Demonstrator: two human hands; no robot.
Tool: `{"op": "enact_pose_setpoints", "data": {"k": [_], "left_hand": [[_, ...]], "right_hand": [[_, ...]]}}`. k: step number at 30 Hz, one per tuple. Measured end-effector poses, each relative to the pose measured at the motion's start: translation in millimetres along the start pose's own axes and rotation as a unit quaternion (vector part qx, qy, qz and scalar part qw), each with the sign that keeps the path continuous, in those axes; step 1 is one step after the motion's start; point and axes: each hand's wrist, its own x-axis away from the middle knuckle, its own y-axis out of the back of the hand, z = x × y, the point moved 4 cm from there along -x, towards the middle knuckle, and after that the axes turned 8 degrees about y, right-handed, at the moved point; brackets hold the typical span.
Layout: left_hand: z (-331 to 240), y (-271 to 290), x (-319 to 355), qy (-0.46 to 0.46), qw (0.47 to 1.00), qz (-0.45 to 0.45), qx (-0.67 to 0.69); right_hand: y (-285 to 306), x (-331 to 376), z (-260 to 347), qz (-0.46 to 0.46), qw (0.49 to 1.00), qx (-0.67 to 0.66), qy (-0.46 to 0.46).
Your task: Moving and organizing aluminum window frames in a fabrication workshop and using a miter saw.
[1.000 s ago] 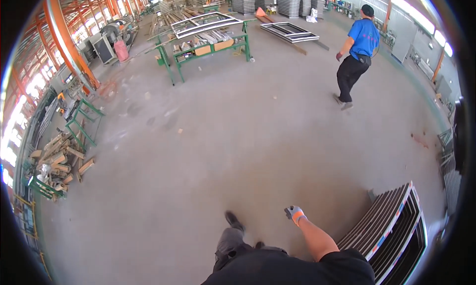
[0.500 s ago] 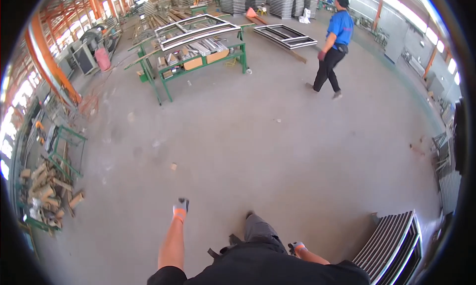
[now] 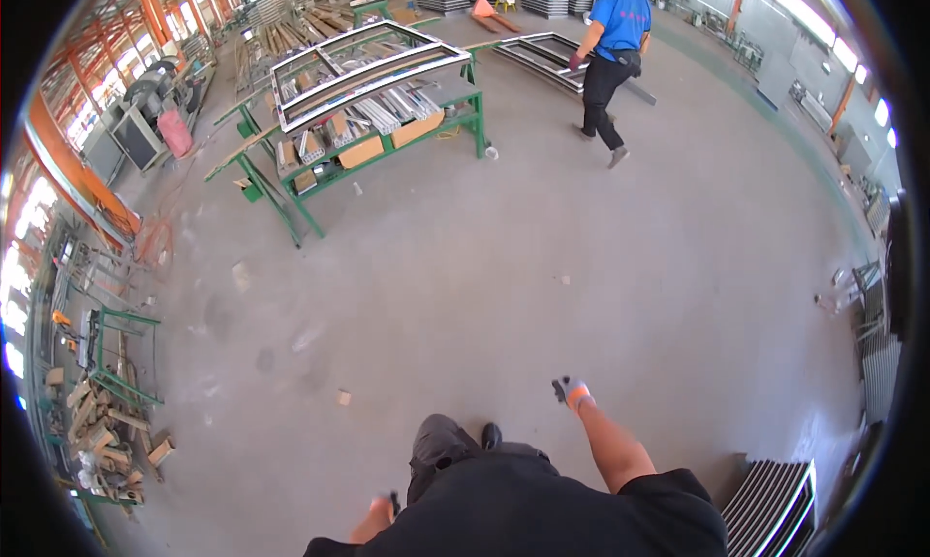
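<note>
My right hand [image 3: 572, 391] swings out ahead of my body above the grey floor. It wears a grey glove with dark fingertips and an orange cuff; its fingers are loosely bent, a little apart, and hold nothing. Low beside my left hip, my left hand [image 3: 389, 505] is mostly hidden by my arm and blurred, so its fingers cannot be made out. Neither hand touches anything that I can see. Ahead to the left stands a green workbench [image 3: 481, 121], with a large black-and-white window frame [image 3: 373, 91] laid across its top and metal profiles beneath.
A co-worker in a blue shirt [image 3: 620, 19] walks at the far right of the bench, near another frame [image 3: 523, 55] lying low. Stacked frames [image 3: 765, 504] stand close on my right. Cardboard tubes and offcuts [image 3: 107, 431] pile up at left. An orange column [image 3: 82, 174] rises beyond.
I have stepped forward, so the bench appears nearer. My right hand has swung forward while my left has swung back. The co-worker has walked farther away and to the left in view.
</note>
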Motion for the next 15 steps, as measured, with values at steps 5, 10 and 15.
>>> {"op": "enact_pose_setpoints", "data": {"k": [5,10,15], "left_hand": [[-35.0,77.0,-160.0,0.024,0.980,0.091,0.173],[58.8,251.5,-376.5,0.083,0.938,0.035,0.335],[37.8,555.8,-663.8,0.063,0.978,-0.122,0.158]], "right_hand": [[38.0,-192.6,318.9,-0.074,0.979,-0.175,0.078],[-12.9,-334.5,332.2,-0.055,0.981,-0.179,-0.052],[-67.9,-377.2,405.4,0.057,0.978,-0.090,-0.179]]}}
